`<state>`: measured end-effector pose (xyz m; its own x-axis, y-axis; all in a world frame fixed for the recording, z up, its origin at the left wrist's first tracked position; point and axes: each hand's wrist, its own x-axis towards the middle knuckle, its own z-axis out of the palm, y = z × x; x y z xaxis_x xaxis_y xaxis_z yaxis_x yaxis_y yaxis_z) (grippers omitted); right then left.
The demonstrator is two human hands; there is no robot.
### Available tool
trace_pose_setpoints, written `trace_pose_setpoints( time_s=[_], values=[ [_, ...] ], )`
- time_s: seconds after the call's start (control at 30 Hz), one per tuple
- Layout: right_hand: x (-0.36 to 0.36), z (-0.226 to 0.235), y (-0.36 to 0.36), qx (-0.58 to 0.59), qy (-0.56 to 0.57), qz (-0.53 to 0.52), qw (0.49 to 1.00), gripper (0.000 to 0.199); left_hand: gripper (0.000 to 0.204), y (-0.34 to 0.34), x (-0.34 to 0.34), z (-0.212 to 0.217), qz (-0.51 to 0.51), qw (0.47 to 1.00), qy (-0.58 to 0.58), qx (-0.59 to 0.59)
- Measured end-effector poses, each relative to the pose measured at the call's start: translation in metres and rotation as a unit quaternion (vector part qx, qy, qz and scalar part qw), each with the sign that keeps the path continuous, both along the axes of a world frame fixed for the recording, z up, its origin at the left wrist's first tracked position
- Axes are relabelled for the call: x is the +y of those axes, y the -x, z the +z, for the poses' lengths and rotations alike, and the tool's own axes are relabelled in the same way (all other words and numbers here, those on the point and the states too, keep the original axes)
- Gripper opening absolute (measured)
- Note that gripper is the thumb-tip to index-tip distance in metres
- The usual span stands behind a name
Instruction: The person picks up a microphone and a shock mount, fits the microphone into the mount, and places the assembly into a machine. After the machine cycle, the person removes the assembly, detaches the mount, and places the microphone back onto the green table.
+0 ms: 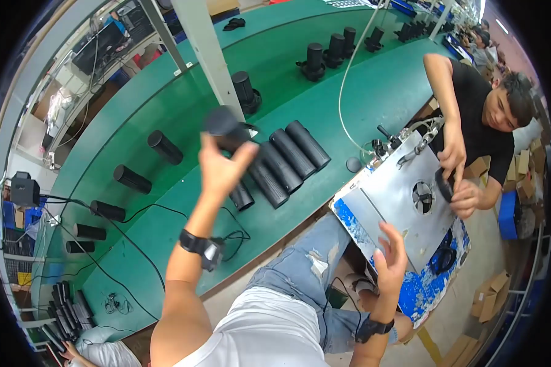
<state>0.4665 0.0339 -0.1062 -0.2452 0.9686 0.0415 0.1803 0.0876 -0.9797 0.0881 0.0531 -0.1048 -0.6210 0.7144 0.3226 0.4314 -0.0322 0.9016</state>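
My left hand [221, 170] is raised over the green bench, its fingers and thumb closed around a black cylindrical part [221, 124]. Motion blurs that part, and its lower end is partly hidden by the hand. Just beyond the hand several black ribbed tubes [292, 153] lie side by side on the bench. My right hand [390, 262] hangs over the near edge of a metal-topped work fixture [386, 202], fingers apart, holding nothing. A black strap with a small device sits on each of my wrists.
Across the fixture, a co-worker's hands [459, 189] hold a black ring-shaped part [444, 185]. More black cylinders [314, 61] stand along the green conveyor [196, 144]. A white post [205, 52] rises beyond my left hand. Black cables [113, 223] cross the bench on the left.
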Motion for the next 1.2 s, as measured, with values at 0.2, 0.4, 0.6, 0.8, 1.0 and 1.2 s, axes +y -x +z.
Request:
trace_pose_setpoints(
  time_s=[0.2,0.4,0.6,0.8,1.0,1.2],
  values=[
    [-0.041,-0.034,-0.045,0.058,0.036,-0.099,0.993,0.035,0.063,0.143,0.027,-0.071,0.103,0.993,-0.027,0.046],
    [-0.067,-0.048,-0.049,0.074,0.019,-0.122,0.990,0.025,0.075,0.184,0.048,-0.123,0.217,0.966,0.082,0.118],
    [-0.081,-0.051,-0.071,0.055,0.001,-0.190,0.980,0.027,0.050,0.216,0.047,-0.084,0.146,0.970,-0.030,0.191],
    [-0.088,-0.051,-0.084,0.107,0.017,-0.222,0.969,0.025,0.039,0.249,0.006,-0.083,0.262,0.766,0.193,0.555],
    [-0.088,-0.060,-0.079,0.112,0.034,-0.212,0.970,0.022,0.029,0.210,-0.030,-0.066,0.185,0.863,0.274,0.383],
    [-0.072,-0.033,-0.066,0.095,0.005,-0.143,0.985,0.025,0.029,0.118,-0.061,0.048,0.030,0.914,0.036,0.404]
  ],
)
